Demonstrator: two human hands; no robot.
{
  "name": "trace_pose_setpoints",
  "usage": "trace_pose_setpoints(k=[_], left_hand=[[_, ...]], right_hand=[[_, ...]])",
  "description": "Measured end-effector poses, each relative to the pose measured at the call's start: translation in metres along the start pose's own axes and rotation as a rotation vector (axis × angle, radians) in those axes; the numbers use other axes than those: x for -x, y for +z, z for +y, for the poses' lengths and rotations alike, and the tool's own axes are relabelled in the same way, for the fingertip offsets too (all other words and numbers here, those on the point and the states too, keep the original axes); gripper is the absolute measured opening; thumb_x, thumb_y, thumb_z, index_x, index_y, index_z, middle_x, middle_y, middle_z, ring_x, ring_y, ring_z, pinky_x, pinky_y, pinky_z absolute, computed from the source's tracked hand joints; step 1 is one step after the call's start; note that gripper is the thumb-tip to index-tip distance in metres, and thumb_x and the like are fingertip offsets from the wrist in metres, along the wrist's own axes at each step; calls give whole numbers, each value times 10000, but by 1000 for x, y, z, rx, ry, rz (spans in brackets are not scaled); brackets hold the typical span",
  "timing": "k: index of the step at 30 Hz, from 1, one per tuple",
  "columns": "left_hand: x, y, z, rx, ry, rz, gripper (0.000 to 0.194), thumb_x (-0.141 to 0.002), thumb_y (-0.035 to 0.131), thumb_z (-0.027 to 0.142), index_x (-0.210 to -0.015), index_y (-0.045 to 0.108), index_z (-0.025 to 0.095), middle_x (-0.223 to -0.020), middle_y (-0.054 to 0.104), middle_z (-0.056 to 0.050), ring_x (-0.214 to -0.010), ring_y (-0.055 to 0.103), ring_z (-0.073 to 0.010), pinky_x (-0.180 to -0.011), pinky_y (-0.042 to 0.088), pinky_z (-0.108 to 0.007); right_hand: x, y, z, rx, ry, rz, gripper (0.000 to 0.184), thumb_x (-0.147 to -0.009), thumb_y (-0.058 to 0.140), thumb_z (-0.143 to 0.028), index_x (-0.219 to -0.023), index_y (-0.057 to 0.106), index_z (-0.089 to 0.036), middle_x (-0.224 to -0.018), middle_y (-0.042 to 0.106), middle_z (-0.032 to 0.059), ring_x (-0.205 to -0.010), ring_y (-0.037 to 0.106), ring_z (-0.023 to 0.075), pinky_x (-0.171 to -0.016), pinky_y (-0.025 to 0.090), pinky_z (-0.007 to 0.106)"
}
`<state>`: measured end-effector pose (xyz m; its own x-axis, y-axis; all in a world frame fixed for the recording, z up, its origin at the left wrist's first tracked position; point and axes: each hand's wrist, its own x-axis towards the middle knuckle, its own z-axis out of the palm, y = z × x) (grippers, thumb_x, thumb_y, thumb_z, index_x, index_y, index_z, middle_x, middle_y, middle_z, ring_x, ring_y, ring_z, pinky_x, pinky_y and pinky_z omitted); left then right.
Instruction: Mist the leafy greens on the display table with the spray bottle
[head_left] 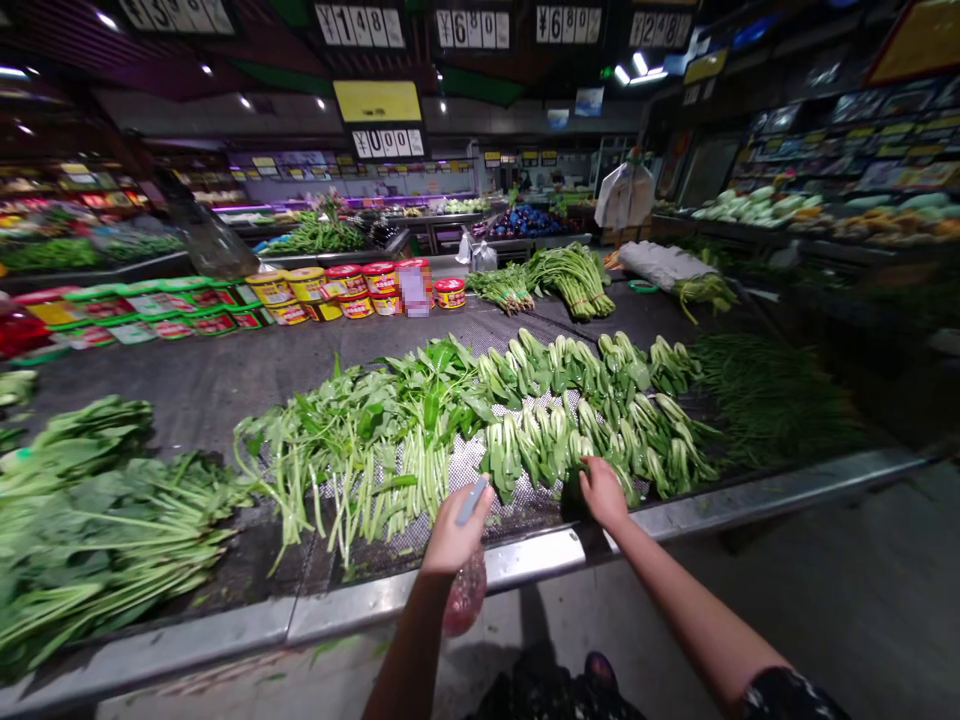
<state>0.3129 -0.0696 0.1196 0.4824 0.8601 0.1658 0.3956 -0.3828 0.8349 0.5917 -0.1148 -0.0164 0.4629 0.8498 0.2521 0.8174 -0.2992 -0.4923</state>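
Observation:
My left hand (454, 530) is closed around a slim grey object (472, 500), whose kind I cannot make out. A clear plastic bag with something reddish inside (466, 597) hangs just below that hand. At the front row of bok choy (536, 440), my right hand (602, 490) has its fingers bent around a bok choy's pale stem end, with dark leaves beneath. Two rows of bok choy lie on a perforated black mat. Left of them spreads a pile of long-stemmed leafy greens (397, 440), close beyond my left hand.
A metal rail (525, 560) edges the display in front of me. Broad-leaved greens (112, 530) lie at left, thin green stalks (772, 400) at right. Stacked tubs (345, 285) and bundled greens (574, 280) stand farther back. Price signs (388, 143) hang overhead.

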Motion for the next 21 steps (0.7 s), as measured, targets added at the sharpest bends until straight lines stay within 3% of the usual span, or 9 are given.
trace_pose_setpoints(k=[7, 10, 14, 17, 21], left_hand=[[1, -2, 1, 171, -11, 104, 332, -863, 498, 436, -1075, 605, 204, -947, 672, -52, -919, 622, -208, -840, 477, -323], [-5, 4, 6, 195, -30, 170, 325, -864, 502, 438, -1082, 592, 214, -1030, 657, -56, -978, 607, -205, -887, 463, -329], [-22, 13, 13, 224, -25, 220, 316, -877, 467, 455, -1024, 580, 200, -1035, 642, -69, -977, 600, -207, -871, 468, -339], [-36, 18, 20, 285, -5, 225, 314, -902, 420, 437, -1045, 558, 194, -1069, 619, -77, -1022, 578, -205, -886, 458, -339], [-49, 27, 29, 314, 20, 246, 315, -923, 366, 430, -1044, 536, 195, -1106, 592, -79, -1079, 543, -205, -914, 446, -354]], right_hand=[[8, 16, -53, -265, -116, -7, 299, -847, 414, -230, -1106, 556, -184, -1088, 585, 110, -1065, 539, 236, -948, 421, 396], [10, 2, -84, -446, -174, -36, 311, -871, 404, -277, -1141, 533, -191, -1127, 563, 106, -1048, 551, 215, -928, 440, 396], [14, -31, -122, -636, -347, -137, 374, -881, 439, -340, -1241, 474, -241, -1216, 533, 80, -1130, 506, 203, -959, 419, 392], [17, -49, -139, -609, -469, -224, 508, -843, 516, -383, -1325, 409, -263, -1330, 468, 79, -1249, 401, 241, -1041, 326, 455], [20, -50, -149, -590, -524, -263, 745, -695, 678, -413, -1354, 374, -242, -1338, 452, 105, -1239, 401, 286, -1041, 316, 479]])
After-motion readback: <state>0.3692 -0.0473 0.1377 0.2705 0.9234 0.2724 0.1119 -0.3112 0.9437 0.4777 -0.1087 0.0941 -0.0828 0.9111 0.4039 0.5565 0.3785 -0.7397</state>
